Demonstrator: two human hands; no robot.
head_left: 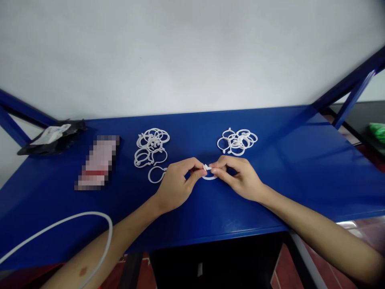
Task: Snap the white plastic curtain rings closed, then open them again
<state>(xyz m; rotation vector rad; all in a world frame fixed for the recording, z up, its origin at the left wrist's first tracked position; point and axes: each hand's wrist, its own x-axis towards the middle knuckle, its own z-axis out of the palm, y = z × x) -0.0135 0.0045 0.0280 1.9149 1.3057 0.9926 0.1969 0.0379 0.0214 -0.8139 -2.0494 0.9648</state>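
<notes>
My left hand (177, 182) and my right hand (239, 176) meet over the middle of the blue table (300, 168). Between their fingertips they pinch one small white plastic ring (208, 171), each hand gripping one side of it. A heap of several white rings (151, 150) lies behind my left hand, with a single ring at its near edge. Another heap of white rings (237, 141) lies behind my right hand.
A blurred pink-and-white flat object (98, 162) lies left of the rings. A black bag with a white label (52, 136) sits at the far left corner. A white cable (60, 224) loops over my left forearm. Blue frame struts (351, 86) rise on the right.
</notes>
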